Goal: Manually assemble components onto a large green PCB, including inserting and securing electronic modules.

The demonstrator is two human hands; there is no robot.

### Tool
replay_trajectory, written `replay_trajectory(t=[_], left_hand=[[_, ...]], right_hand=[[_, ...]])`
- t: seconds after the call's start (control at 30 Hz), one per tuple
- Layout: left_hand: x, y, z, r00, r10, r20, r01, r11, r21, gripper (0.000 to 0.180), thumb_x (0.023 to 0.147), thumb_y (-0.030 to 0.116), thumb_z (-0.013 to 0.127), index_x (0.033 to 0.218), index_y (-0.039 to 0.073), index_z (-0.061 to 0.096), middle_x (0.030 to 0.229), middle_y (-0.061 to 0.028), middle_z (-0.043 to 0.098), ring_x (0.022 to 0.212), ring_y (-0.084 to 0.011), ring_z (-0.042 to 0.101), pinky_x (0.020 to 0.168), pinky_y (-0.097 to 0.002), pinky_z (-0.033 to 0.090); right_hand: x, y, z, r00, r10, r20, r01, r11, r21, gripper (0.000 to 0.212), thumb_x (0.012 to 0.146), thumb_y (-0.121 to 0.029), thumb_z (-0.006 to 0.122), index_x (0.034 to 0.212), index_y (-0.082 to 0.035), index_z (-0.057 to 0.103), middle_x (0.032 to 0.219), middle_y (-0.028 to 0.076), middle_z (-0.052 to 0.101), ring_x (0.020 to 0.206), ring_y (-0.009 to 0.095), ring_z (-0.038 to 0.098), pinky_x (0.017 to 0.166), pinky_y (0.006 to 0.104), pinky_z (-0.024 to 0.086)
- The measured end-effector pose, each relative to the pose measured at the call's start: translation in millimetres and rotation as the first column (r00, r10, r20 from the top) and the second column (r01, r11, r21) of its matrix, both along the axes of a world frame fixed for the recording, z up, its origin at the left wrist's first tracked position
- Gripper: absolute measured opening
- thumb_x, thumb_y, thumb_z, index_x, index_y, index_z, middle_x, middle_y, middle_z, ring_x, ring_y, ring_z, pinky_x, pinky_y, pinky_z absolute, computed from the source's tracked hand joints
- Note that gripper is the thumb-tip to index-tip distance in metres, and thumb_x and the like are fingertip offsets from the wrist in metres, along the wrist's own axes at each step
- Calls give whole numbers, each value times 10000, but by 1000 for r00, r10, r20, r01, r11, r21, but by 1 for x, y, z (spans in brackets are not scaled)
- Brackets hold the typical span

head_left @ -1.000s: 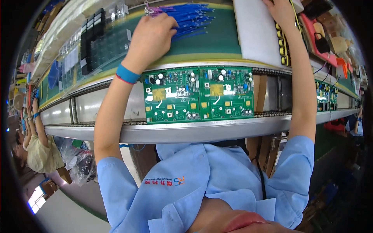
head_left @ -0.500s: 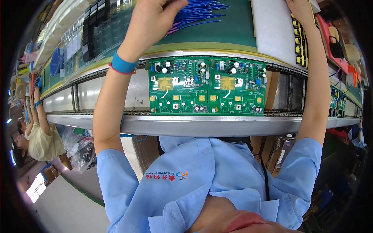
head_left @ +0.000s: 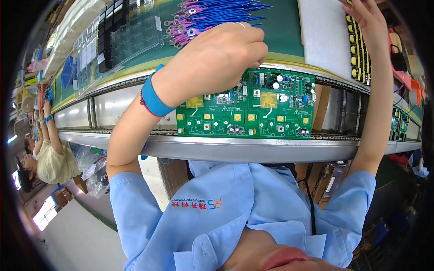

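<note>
My left hand (head_left: 221, 56), with a blue wristband (head_left: 156, 95), is closed above the upper part of a green printed circuit board (head_left: 212, 122). Its fingertips point down near the board's top edge; whatever they grip is hidden. The board, fitted with two matching sets of parts, lies across the rails in front of me. At the upper right, the fingers of my right hand (head_left: 368, 18) are bent around a small black-and-yellow component, partly cut off by the picture edge. Below them stands a row of similar black-and-yellow components (head_left: 355, 49) beside a white foam sheet (head_left: 325, 40).
Blue wires with ring terminals (head_left: 217, 18) lie on the green mat beyond my left hand. Clear plastic trays (head_left: 135, 36) stand to the left. A metal rail (head_left: 253, 150) runs along my side. More boards (head_left: 398, 122) sit at right; another person (head_left: 52, 158) is at left.
My left hand has come from the blue wires toward me and right, down over the board. The right hand has shifted slightly right, its fingers now at a component. The view has moved slightly.
</note>
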State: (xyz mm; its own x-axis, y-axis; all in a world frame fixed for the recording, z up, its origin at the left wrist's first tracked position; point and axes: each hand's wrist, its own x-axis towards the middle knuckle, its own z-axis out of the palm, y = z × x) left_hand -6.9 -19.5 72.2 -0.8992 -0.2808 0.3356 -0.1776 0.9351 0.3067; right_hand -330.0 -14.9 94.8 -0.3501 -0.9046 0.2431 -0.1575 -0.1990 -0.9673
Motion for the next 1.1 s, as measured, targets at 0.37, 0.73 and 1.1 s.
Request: replay_trajectory(t=[0.37, 0.73, 1.1], left_hand=[[-19, 4, -6, 980, -66, 186, 100, 978, -181, 113, 696, 62, 621, 797, 46, 570, 854, -76, 499, 860, -240, 531, 779, -339, 439], [-19, 14, -2, 964, -46, 262, 130, 941, -312, 118, 707, 136, 592, 784, 53, 555, 853, -62, 479, 877, -207, 523, 785, -310, 436], [-27, 14, 17, 931, -144, 335, 223, 952, -208, 105, 769, 118, 594, 697, 43, 578, 756, -57, 493, 771, -188, 513, 679, -290, 411]], right_hand=[[1, 87, -19, 863, 301, 405, -422, 871, 251, 520, 998, -191, 506, 1427, 61, 353, 1276, 161, 487, 893, 72, 527, 584, 127, 386], [17, 90, -13, 825, 542, 162, -562, 751, 347, 614, 881, -366, 651, 1295, 48, 468, 1068, 122, 610, 747, 27, 479, 531, 114, 365], [18, 91, -15, 797, 604, 16, -551, 716, 429, 622, 889, -393, 654, 1312, 25, 472, 1075, 98, 639, 749, 12, 500, 568, 118, 366]])
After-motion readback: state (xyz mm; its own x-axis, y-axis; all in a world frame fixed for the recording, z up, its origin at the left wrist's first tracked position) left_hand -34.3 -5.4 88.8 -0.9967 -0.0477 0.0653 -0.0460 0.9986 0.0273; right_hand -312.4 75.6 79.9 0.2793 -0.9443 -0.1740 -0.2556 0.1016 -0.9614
